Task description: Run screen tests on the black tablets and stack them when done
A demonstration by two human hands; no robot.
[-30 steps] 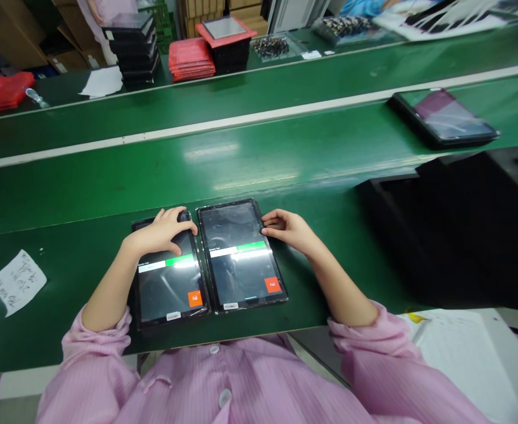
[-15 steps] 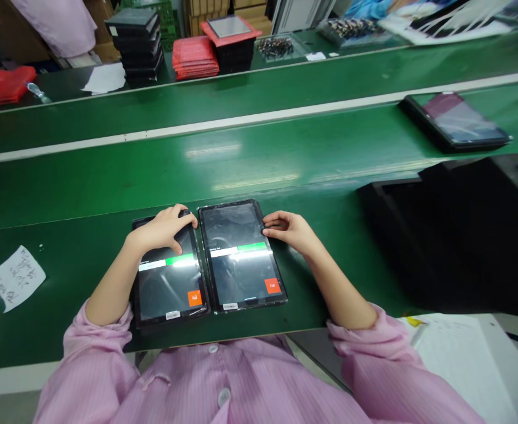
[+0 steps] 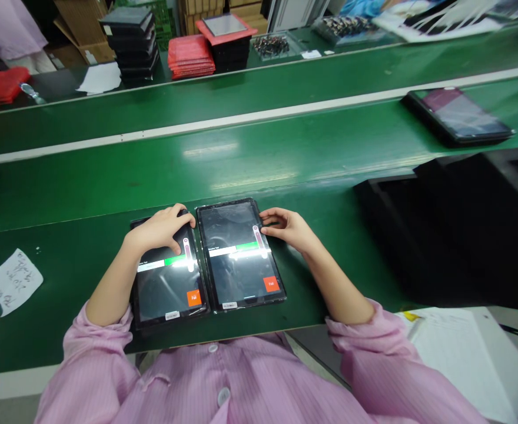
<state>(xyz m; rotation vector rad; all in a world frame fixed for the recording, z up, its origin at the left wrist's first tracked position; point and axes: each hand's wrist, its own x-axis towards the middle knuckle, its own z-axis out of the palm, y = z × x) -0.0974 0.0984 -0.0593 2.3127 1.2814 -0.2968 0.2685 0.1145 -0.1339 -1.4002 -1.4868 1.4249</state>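
Note:
Two dark tablets lie side by side, each with a white and green bar and an orange-red square marked "Fail" on its screen. My left hand (image 3: 162, 231) reaches across the top of the left tablet (image 3: 164, 294), fingers bent over its upper right edge and thumb over the glass. Against the right edge of the right tablet (image 3: 236, 277), my right hand (image 3: 288, 227) has its bent fingers and thumb, gripping at the side. A pinkish volume slider shows on both screens. Barcode labels sit along their bottom edges.
Black trays or cases (image 3: 453, 229) stand at my right. A stack of tablets (image 3: 462, 118) lies on the green belt (image 3: 162, 176). A handwritten note (image 3: 14, 281) is at the left. Red pouches (image 3: 191, 57) and dark stacked units (image 3: 132, 44) stand across the line.
A volume slider has appeared on both tablet screens. My hands and the tablets keep their places; the view has shifted slightly.

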